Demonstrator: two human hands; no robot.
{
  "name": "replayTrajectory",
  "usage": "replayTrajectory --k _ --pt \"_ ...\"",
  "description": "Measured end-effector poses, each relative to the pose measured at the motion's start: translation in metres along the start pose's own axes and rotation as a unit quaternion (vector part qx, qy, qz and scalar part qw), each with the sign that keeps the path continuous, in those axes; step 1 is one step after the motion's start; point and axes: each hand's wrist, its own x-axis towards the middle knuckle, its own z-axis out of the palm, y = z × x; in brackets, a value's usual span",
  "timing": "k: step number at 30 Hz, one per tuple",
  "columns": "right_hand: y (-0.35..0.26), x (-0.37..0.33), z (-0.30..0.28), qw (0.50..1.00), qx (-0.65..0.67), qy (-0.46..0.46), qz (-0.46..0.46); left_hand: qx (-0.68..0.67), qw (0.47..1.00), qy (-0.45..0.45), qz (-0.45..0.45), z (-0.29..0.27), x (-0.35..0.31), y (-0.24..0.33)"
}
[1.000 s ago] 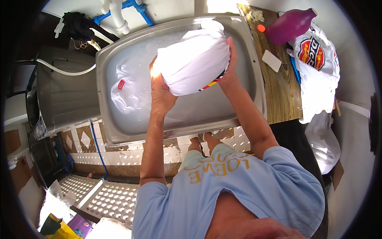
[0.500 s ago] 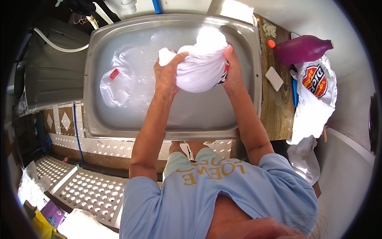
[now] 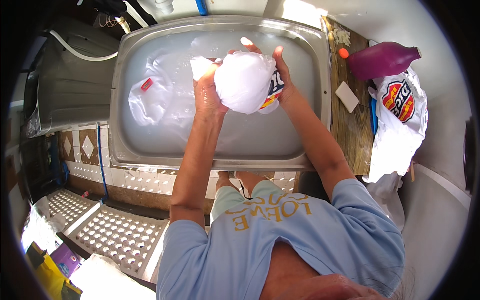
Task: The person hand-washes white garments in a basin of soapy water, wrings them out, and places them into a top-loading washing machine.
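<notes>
A wet white shirt (image 3: 244, 82), bunched into a round bundle with part of a coloured print showing on its right side, is held above cloudy water. My left hand (image 3: 206, 92) grips the bundle's left side, a twist of cloth sticking out past its thumb. On the other side my right hand (image 3: 285, 77) cups the bundle, thumb raised and some fingertips showing behind the top. To the left, another white garment (image 3: 150, 100) with a small red label lies partly under the water in the metal basin (image 3: 210, 164).
On the wooden board (image 3: 350, 132) at the right are a white soap bar (image 3: 346, 97), an orange ball-like cap (image 3: 343, 53) and a purple bottle (image 3: 385, 61). A printed white shirt (image 3: 398, 135) hangs there. A perforated grey panel (image 3: 120, 237) lies lower left.
The bundle has turned and become rounder in my hands, showing more of its print. My right fingers have shifted and now stick up behind it.
</notes>
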Motion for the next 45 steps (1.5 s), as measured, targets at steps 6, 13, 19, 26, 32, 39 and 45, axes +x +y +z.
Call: replayTrajectory --k 6,13,19,26,32,39,45 --pt "0.027 -0.011 0.004 0.99 0.004 0.089 -0.106 -0.062 0.994 0.088 0.018 -0.009 0.02 -0.003" --pt "0.033 -0.009 0.025 0.977 0.035 0.201 -0.065 0.366 0.874 0.065 0.313 0.007 0.009 0.001" --pt "0.041 -0.012 0.009 0.995 0.078 0.045 -0.036 0.58 0.613 -0.105 0.527 0.027 -0.013 0.011" --pt "0.002 -0.005 0.023 0.984 -0.138 -0.041 0.104 0.659 0.486 -0.186 0.542 0.062 -0.061 0.027" --pt "-0.034 -0.004 0.048 0.935 -0.286 -0.08 0.196 0.615 0.449 -0.224 0.608 0.066 -0.078 0.018" --pt "-0.043 0.007 0.061 0.88 -0.413 -0.09 0.216 0.632 0.417 -0.258 0.599 0.051 -0.087 0.004" --pt "-0.009 0.002 0.123 0.738 -0.657 0.048 0.146 0.659 0.409 -0.28 0.566 0.035 -0.085 0.003"
